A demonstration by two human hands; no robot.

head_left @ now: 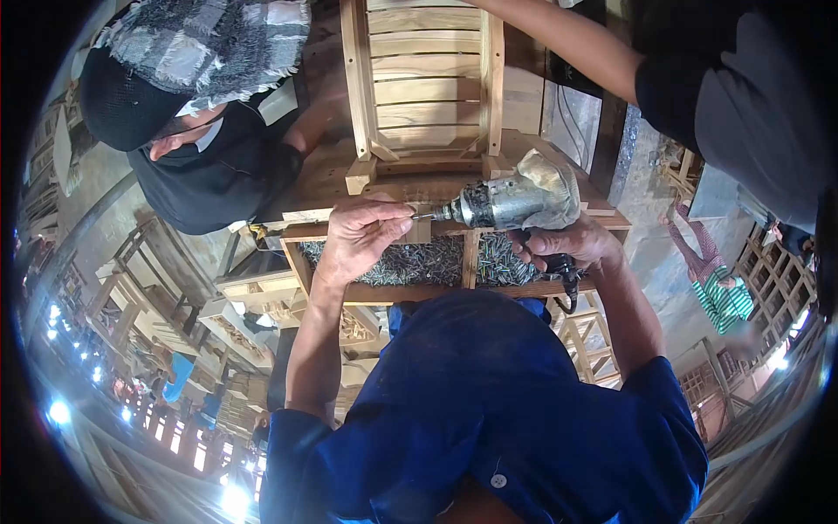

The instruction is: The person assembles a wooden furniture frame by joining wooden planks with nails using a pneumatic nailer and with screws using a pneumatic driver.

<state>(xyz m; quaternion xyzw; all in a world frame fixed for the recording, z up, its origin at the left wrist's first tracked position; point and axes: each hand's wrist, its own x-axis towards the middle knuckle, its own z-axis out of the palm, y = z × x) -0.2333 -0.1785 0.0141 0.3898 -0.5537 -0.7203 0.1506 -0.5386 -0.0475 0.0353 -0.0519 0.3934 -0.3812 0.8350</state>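
A worn metal power drill [511, 203] lies level above the tray, its thin bit [429, 216] pointing left. Around its grip, my right hand [576, 244] is closed, with a dark cord hanging just below. My left hand [367, 231] pinches at the bit's tip between thumb and fingers; whatever small piece is there is hidden by the fingertips. Under both hands sits a wooden tray [470, 260] split by a divider, with many loose screws [410, 265] in its compartments. Behind the drill stands a slatted wooden frame [425, 90] on the bench.
At the left, a person in a cap and checked scarf [205, 61] leans near the bench. Another person's arm [576, 44] reaches in from the upper right. Stacked wooden frames [157, 262] stand on the left, and a person in a striped top [724, 299] is farther off at right.
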